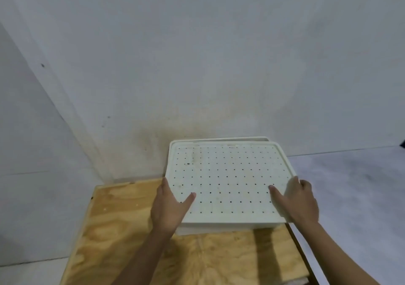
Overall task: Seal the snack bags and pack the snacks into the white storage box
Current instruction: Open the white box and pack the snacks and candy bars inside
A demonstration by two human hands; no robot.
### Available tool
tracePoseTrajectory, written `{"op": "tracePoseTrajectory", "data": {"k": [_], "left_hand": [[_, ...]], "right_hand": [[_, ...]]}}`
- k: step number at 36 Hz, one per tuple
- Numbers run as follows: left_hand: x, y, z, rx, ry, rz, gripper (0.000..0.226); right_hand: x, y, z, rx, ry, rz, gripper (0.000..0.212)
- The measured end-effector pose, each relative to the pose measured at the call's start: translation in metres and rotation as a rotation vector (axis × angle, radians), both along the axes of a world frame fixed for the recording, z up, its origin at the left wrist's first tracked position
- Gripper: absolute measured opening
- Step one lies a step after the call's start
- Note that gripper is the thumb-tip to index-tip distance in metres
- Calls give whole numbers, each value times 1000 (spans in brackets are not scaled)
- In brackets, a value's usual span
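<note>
The white storage box (223, 226) sits at the far right of a plywood tabletop. A white lid (228, 175) dotted with small holes rests on top of it, shifted slightly forward so the box's back rim (241, 139) shows behind it. My left hand (169, 206) grips the lid's left edge, thumb lying on its top. My right hand (295, 201) grips the lid's right edge, thumb also on top. The lid hides the inside of the box, and no snack bags are visible.
The plywood table (131, 230) runs from the box toward me, its left edge slanting at the left. A white wall (197, 65) stands right behind the box. Pale floor (350, 186) lies to the right and left.
</note>
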State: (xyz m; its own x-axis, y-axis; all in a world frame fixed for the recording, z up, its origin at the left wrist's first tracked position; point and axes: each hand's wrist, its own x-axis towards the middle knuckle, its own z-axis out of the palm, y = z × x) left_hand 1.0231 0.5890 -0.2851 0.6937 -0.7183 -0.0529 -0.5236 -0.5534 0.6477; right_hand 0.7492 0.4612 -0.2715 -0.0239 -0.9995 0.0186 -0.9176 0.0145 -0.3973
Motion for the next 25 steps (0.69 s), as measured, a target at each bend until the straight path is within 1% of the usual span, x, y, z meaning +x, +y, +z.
{"op": "tracePoseTrajectory", "data": {"k": [4,6,10,18,21,25], "left_hand": [[-3,-13,-2,57,-68,26,95],[-4,-17,-4,44,-93,40,96],[-5,-21,-9,21,-126,79,97],[-4,-27,-15,67,-101,156,92],[-12,-28,-14,73,-119,196,91],[-11,-28,-17,66,-140,194,89]], "right_hand": [[-1,-25,-4,-9,4,43,67],[-1,-37,-7,-2,1,64,68],[2,-52,-16,5,-23,90,58],[2,-68,-30,31,-11,95,74],[1,-75,-32,32,-7,108,75],[2,-80,-36,25,-2,112,75]]}}
